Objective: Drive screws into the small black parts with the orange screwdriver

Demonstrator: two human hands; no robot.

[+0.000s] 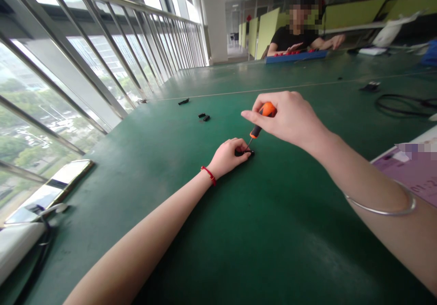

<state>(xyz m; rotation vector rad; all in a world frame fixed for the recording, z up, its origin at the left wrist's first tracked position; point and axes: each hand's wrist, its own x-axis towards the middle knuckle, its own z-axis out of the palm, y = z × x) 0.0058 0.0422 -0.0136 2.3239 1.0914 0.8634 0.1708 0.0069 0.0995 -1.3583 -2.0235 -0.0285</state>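
Note:
My right hand (287, 116) grips a screwdriver (256, 131) with an orange and black handle, its shaft slanting down to the left. The screwdriver's tip meets a small black part (251, 152) on the green table. That part is pinched against the tabletop by the fingers of my left hand (229, 155), which cover most of it, so its kind cannot be made out. Beyond my left hand lie small black pieces (206, 118) close together, and another black piece (183, 101) rests farther back.
A phone (64, 184) and a white device with a black cable (44, 246) lie at the left edge by the railing. A purple printed item (409, 168) is at right, near a coiled black cable (403, 102). Across the table sits a person behind a blue tray (296, 57).

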